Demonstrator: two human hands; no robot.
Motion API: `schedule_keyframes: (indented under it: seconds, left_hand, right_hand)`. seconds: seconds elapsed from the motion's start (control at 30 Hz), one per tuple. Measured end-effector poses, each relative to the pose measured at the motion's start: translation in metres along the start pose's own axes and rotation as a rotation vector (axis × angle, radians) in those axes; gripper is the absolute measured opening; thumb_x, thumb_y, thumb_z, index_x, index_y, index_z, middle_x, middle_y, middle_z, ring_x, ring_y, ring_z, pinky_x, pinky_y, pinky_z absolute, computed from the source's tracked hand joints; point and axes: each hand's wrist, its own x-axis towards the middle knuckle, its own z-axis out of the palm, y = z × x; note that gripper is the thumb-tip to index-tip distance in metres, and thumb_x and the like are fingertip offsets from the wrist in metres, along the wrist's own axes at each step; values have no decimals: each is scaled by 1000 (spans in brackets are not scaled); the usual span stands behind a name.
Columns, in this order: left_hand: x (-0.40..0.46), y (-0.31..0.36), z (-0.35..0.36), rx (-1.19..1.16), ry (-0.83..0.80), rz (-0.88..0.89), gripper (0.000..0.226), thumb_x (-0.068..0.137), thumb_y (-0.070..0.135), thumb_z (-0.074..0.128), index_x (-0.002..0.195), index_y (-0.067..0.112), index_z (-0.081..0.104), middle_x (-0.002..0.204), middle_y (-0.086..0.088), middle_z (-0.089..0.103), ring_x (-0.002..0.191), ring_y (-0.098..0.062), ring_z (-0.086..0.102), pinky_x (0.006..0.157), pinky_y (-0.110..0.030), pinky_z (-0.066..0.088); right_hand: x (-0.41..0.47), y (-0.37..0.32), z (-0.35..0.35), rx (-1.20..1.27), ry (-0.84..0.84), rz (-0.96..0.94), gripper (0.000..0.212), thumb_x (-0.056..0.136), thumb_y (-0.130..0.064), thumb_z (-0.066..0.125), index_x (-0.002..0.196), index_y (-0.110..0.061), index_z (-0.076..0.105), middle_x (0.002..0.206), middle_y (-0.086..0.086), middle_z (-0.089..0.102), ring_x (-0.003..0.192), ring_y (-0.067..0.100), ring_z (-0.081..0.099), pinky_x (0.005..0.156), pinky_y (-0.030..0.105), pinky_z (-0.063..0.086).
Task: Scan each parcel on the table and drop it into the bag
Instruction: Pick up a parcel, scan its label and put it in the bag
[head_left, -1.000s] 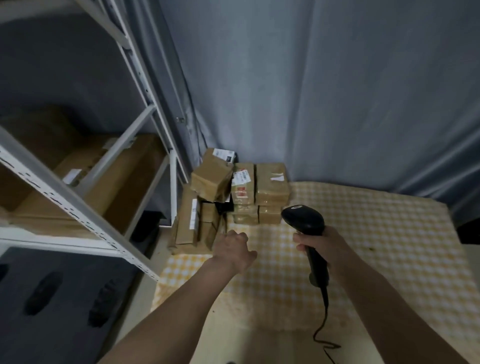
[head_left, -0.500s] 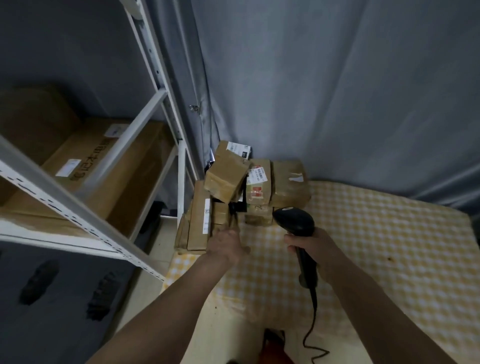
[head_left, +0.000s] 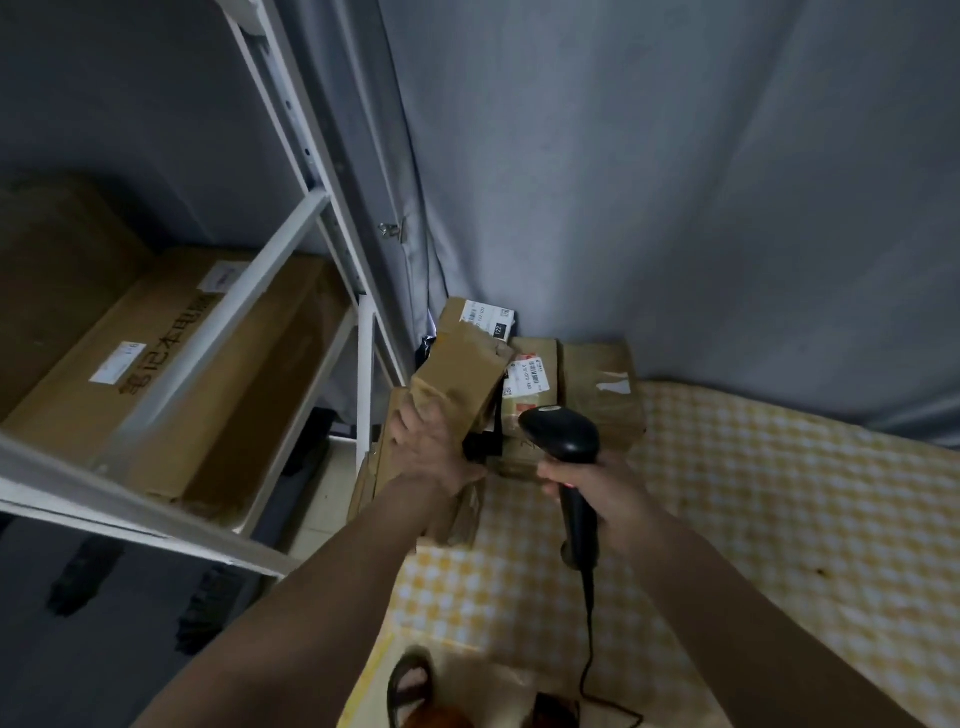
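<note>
Several brown taped parcels (head_left: 597, 395) are stacked at the table's far left corner, some with white labels. The top one, a tilted parcel (head_left: 462, 374), leans over the pile. My left hand (head_left: 431, 447) holds its lower end, fingers over the left edge and thumb out to the right. Just to the right, my right hand (head_left: 602, 493) grips a black corded barcode scanner (head_left: 561, 436), its head close in front of a labelled parcel (head_left: 527, 384). No bag shows plainly.
A yellow checked cloth covers the table (head_left: 779, 499). A white metal rack (head_left: 291, 249) with large cardboard boxes (head_left: 171, 374) stands close on the left. Grey curtain (head_left: 675, 182) hangs behind. A sandalled foot (head_left: 410, 686) shows at the bottom edge.
My left hand has gone forward from the cloth onto the tilted top parcel. The scanner has come closer to the stack, and the view has moved in towards the pile.
</note>
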Motion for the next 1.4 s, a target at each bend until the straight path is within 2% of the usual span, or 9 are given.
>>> schedule_keyframes:
  seconds: [0.17,0.4,0.57,0.77,0.93,1.03,1.1,1.27,1.4]
  left_hand:
    - [46,9,-4,-25,16,-18,130,62,58,82,152,26,-5,160,-12,-8,147,-35,2,116,-47,22]
    - [97,2,19,-170,92,39,135,54,59,84,151,27,-4,158,-16,4,143,-40,14,112,-52,31]
    - [110,-19,30,-187,231,195,121,55,72,69,149,22,12,132,-17,36,117,-35,43,93,-44,46]
    - [116,-28,18,-353,191,179,120,47,78,66,144,29,16,132,-12,32,116,-37,42,93,-53,47]
    - [104,-42,-11,-1000,-129,-3,110,49,60,82,143,36,30,142,-3,34,125,-28,43,98,-50,49]
    - [91,-56,-35,-1726,-620,-200,70,71,38,78,134,22,50,135,-15,52,118,-39,54,89,-57,53]
    - [81,-67,-45,-1963,-862,-194,58,82,41,67,135,22,51,136,-19,52,121,-44,52,96,-61,45]
    - [70,-81,-45,-2061,-1073,-174,78,73,57,67,138,16,50,141,-23,48,125,-44,49,99,-54,45]
    - [65,-89,-45,-2001,-1141,-133,95,57,51,82,138,13,51,142,-24,48,123,-44,52,98,-53,46]
  right_hand:
    - [18,-7,4,-6,21,-18,14,79,-7,73,92,-5,67,91,17,66,89,31,65,91,43,49]
    - [39,1,22,40,127,3,8,77,0,72,81,-1,66,77,16,58,79,31,54,76,40,44]
    - [45,0,39,72,210,18,9,79,1,70,86,3,65,76,15,59,79,30,57,75,38,45]
    - [45,-3,51,129,283,18,19,80,-3,72,97,-1,65,84,14,63,82,26,61,77,37,47]
    - [45,-13,59,165,359,-27,28,78,-8,74,104,-2,66,90,15,66,89,30,63,83,43,49]
    - [42,-24,70,212,371,-62,19,78,-12,75,97,-11,71,90,9,68,92,28,62,90,45,47]
    - [39,-32,78,268,359,-105,11,77,-12,76,87,-16,73,87,4,70,93,25,62,90,42,45]
    - [36,-44,96,369,349,-180,31,80,-8,72,110,-5,65,85,4,65,88,23,60,75,34,46]
    - [28,-48,109,435,291,-230,28,81,-4,70,108,-9,65,86,4,69,85,21,64,66,27,49]
